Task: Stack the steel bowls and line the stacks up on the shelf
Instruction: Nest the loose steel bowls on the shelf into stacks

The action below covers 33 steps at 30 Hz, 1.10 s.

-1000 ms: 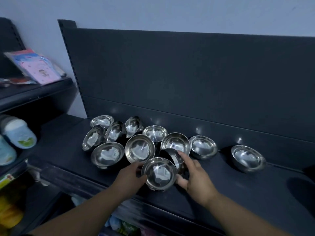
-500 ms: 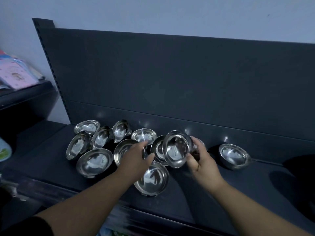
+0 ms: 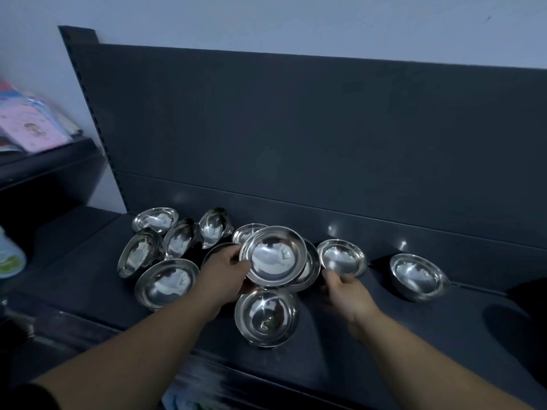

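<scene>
Several steel bowls lie loose on the dark shelf (image 3: 370, 335). My left hand (image 3: 223, 276) grips the left rim of one tilted steel bowl (image 3: 272, 255), lifted with its inside facing me. Behind it another bowl (image 3: 310, 270) leans, mostly hidden. My right hand (image 3: 344, 288) is just below a bowl (image 3: 342, 257) that sits on the shelf, fingers loosely curled at its near rim and holding nothing that I can see. One bowl (image 3: 266, 316) sits near the shelf's front, between my arms. A single bowl (image 3: 418, 276) stands apart at the right.
A cluster of tilted and flat bowls (image 3: 167, 284) fills the shelf's left part. The dark back panel (image 3: 296, 128) rises behind. A neighbouring shelf at the left holds pink packets (image 3: 32, 125), and a white bottle (image 3: 9, 255) stands below them.
The tilted bowl left my right hand, which dropped to the right toward another bowl. My left hand now holds a lifted bowl by its rim.
</scene>
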Motion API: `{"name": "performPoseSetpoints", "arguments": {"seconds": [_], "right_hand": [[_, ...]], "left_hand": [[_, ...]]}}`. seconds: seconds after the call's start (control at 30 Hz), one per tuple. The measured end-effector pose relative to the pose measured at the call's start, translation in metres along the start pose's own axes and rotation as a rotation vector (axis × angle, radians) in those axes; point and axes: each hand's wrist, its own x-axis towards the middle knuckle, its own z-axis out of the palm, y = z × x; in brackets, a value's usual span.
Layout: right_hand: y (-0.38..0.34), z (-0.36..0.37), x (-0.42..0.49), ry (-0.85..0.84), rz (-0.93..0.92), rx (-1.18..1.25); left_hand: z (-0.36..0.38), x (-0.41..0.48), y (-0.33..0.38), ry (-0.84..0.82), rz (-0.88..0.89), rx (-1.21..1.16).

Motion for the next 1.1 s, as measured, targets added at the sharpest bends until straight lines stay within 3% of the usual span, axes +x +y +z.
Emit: {"name": "performPoseSetpoints", "arguments": {"seconds": [0.2, 0.47, 0.8, 0.97, 1.1], "right_hand": [[0.008, 0.012, 0.017, -0.085, 0.198, 0.079], [0.005, 0.030, 0.036, -0.081, 0.213, 0.137], [-0.009, 0.020, 0.021, 0.076, 0.078, 0.097], [-0.035, -0.006, -0.010, 0.172, -0.106, -0.119], [-0.044, -0.012, -0.028, 0.120, -0.187, -0.323]], "left_hand": [[-0.012, -0.012, -0.008, 0.004, -0.033, -0.009], [-0.022, -0.026, -0.019, 0.061, 0.021, 0.242], [-0.018, -0.030, -0.029, 0.024, 0.009, 0.364], [-0.010, -0.028, -0.035, 0.016, 0.019, 0.328], [0.000, -0.028, -0.036, -0.007, -0.031, 0.183]]}}
